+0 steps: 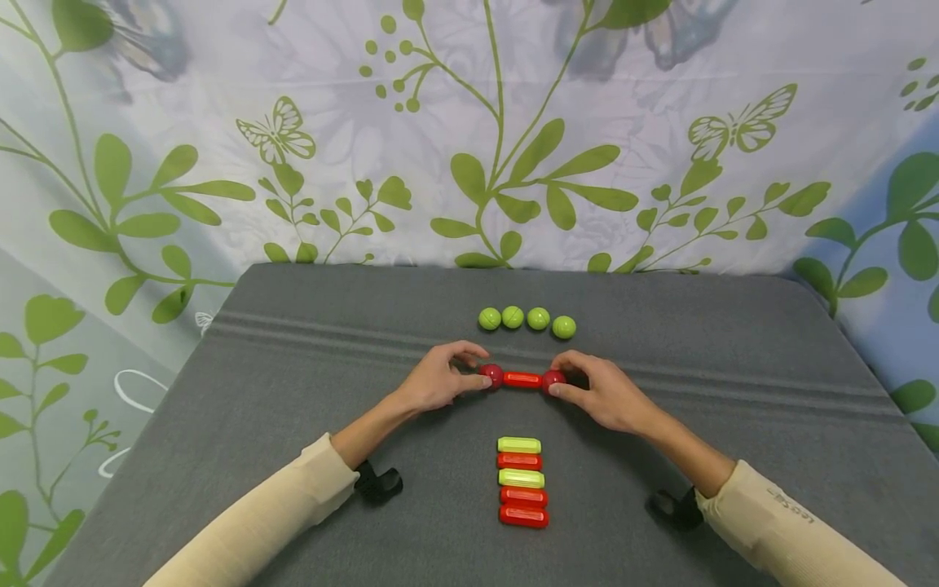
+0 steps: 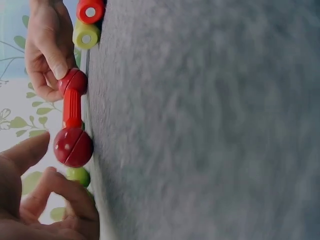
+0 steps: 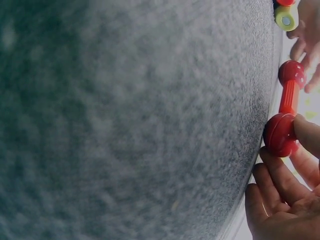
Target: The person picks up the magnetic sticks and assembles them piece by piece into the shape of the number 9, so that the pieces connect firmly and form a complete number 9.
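Note:
A red bar (image 1: pixel 522 380) lies between two dark red balls, one at each end, in a line on the grey cloth. My right hand (image 1: pixel 605 395) pinches the right ball (image 3: pixel 278 135) between thumb and fingers. Around the left ball (image 2: pixel 73 147), my left hand (image 1: pixel 436 379) holds its thumb and fingers spread. The left wrist view shows a gap between that thumb tip and the ball. Each ball has a seam round it.
Several green balls (image 1: pixel 539 318) form a row behind the hands. Nearer the front, red bars (image 1: pixel 523 516) and yellow-green bars (image 1: pixel 521 478) lie stacked in a column on the grey-covered table (image 1: pixel 293 391). A leaf-patterned curtain (image 1: pixel 367 163) hangs behind the table.

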The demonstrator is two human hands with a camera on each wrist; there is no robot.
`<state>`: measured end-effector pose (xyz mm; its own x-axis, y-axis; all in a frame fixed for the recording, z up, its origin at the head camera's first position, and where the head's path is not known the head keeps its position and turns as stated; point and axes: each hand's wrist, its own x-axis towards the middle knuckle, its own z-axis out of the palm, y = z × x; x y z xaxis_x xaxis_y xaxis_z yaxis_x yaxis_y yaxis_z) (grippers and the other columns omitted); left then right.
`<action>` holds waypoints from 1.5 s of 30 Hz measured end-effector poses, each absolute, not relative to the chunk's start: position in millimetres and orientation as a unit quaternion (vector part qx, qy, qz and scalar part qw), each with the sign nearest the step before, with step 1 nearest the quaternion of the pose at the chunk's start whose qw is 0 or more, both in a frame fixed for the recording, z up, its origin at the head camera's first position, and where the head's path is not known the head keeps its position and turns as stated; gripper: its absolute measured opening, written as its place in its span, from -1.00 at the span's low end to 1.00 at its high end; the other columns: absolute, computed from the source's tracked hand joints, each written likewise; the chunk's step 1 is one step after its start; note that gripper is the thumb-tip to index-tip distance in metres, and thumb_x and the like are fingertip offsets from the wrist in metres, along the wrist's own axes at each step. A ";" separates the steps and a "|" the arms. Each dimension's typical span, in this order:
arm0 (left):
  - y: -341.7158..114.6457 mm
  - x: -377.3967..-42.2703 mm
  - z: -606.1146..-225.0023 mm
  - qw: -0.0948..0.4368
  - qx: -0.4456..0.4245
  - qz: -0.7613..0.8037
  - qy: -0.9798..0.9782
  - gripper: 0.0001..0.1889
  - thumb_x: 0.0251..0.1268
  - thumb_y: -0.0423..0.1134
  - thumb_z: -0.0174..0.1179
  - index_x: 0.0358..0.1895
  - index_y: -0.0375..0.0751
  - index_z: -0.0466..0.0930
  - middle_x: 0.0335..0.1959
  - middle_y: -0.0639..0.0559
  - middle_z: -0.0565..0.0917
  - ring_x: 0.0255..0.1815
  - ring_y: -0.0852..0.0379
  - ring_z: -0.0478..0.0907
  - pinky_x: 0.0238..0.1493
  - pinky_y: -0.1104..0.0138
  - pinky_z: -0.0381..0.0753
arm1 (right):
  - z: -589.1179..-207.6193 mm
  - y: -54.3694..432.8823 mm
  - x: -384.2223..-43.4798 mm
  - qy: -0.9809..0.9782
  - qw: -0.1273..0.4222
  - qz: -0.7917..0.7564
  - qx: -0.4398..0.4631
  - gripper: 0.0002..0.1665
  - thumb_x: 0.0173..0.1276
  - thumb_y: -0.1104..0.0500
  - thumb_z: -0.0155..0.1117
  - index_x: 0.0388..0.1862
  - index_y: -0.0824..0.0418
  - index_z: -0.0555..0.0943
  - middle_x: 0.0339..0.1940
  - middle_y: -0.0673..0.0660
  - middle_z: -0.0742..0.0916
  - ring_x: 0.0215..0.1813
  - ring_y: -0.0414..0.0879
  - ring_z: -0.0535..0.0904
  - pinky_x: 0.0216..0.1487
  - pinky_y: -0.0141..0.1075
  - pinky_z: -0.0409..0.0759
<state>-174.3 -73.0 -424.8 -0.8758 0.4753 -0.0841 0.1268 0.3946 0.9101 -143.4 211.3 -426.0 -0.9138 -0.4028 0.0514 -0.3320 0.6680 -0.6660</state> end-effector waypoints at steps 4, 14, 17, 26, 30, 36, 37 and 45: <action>-73.4 -170.6 -417.7 0.133 0.192 0.518 0.823 -0.63 0.25 -0.27 0.37 0.10 -0.28 0.61 -0.12 -0.17 0.58 -0.61 0.18 0.35 -0.51 0.36 0.40 | -426.1 211.3 -143.2 0.911 0.051 -0.355 -0.203 -0.76 0.39 0.12 0.35 -0.03 0.16 0.60 -0.16 0.01 0.67 -0.10 -0.06 0.54 -0.02 -0.01 0.48; -56.9 -139.2 -412.3 0.158 0.245 0.440 0.849 -0.81 0.25 -0.21 0.38 -0.12 -0.15 0.70 -0.42 0.18 0.59 -0.53 0.21 0.42 -0.44 0.36 0.41 | -425.5 210.6 -143.6 0.912 0.059 -0.355 -0.194 -0.75 0.38 0.13 0.35 -0.02 0.16 0.60 -0.16 0.01 0.67 -0.11 -0.06 0.53 -0.02 -0.02 0.48; -53.3 -133.3 -414.9 0.181 0.249 0.423 0.852 -0.84 0.25 -0.20 0.38 -0.15 -0.11 0.70 -0.44 0.21 0.60 -0.47 0.22 0.44 -0.41 0.34 0.40 | -425.0 210.4 -143.1 0.912 0.057 -0.356 -0.194 -0.76 0.38 0.14 0.35 -0.03 0.17 0.60 -0.16 0.02 0.67 -0.11 -0.06 0.53 -0.03 -0.02 0.49; -48.9 -125.5 -417.1 0.221 0.283 0.394 0.846 -0.86 0.26 -0.25 0.37 -0.14 -0.12 0.70 -0.45 0.24 0.61 -0.40 0.27 0.48 -0.28 0.37 0.44 | -423.0 210.6 -142.6 0.912 0.059 -0.357 -0.193 -0.75 0.39 0.12 0.34 -0.02 0.17 0.59 -0.15 0.02 0.67 -0.10 -0.06 0.54 -0.02 -0.01 0.48; -48.7 -125.1 -417.9 0.221 0.293 0.398 0.841 -0.87 0.26 -0.30 0.37 -0.16 -0.15 0.70 -0.46 0.24 0.62 -0.40 0.29 0.49 -0.25 0.38 0.46 | -422.2 210.3 -142.8 0.912 0.058 -0.356 -0.195 -0.75 0.40 0.11 0.34 -0.02 0.17 0.59 -0.16 0.01 0.67 -0.11 -0.06 0.53 -0.04 -0.02 0.48; -52.9 -130.3 -421.7 0.232 0.307 0.410 0.827 -0.86 0.27 -0.31 0.35 -0.13 -0.18 0.69 -0.42 0.22 0.63 -0.41 0.30 0.50 -0.27 0.39 0.48 | -423.3 210.1 -142.7 0.913 0.060 -0.354 -0.193 -0.74 0.41 0.10 0.33 -0.01 0.17 0.59 -0.15 0.01 0.67 -0.11 -0.07 0.53 -0.04 -0.02 0.48; -54.6 -131.8 -421.9 0.233 0.308 0.409 0.827 -0.86 0.27 -0.31 0.35 -0.13 -0.19 0.69 -0.41 0.22 0.64 -0.41 0.30 0.50 -0.28 0.39 0.48 | -423.3 210.1 -142.7 0.913 0.060 -0.354 -0.193 -0.74 0.41 0.10 0.33 -0.01 0.17 0.59 -0.15 0.01 0.67 -0.11 -0.07 0.53 -0.04 -0.01 0.48; -84.9 -151.6 -417.8 0.232 0.297 0.411 0.830 -0.81 0.30 -0.28 0.33 -0.08 -0.26 0.67 -0.40 0.13 0.68 -0.52 0.23 0.50 -0.42 0.37 0.49 | -422.6 210.1 -143.9 0.914 0.054 -0.351 -0.198 -0.74 0.40 0.10 0.34 -0.02 0.18 0.60 -0.15 0.01 0.67 -0.10 -0.06 0.54 -0.02 0.00 0.48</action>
